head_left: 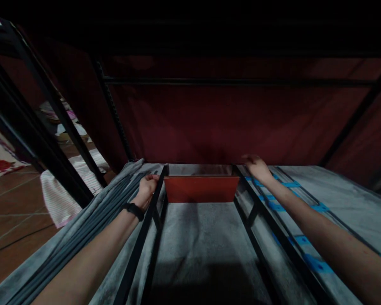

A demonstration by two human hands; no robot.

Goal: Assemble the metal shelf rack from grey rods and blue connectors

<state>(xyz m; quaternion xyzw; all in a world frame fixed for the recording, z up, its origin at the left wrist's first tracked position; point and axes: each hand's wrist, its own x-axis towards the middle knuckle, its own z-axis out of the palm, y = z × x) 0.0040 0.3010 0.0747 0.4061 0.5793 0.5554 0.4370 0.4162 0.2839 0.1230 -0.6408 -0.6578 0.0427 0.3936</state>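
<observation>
A black metal frame (136, 254) with two long sides lies in front of me on grey cloth. A reddish-orange board (201, 189) spans its far end, between the two sides. My left hand (147, 186), with a black band at the wrist, is at the outer side of the frame's left rail near the board. Its fingers are curled, and what they grip, if anything, is hidden. Beyond the right rail's far end, my right hand (257, 168) hovers with fingers stretched leftward and apart from the board.
Grey-blue rods or folded strips (92, 237) lie along the left. Dark thin bars with blue pieces (317, 263) rest on the cloth at right. A dark red curtain (209, 123) hangs behind a black bar (241, 81). A striped cloth (60, 199) touches the tiled floor.
</observation>
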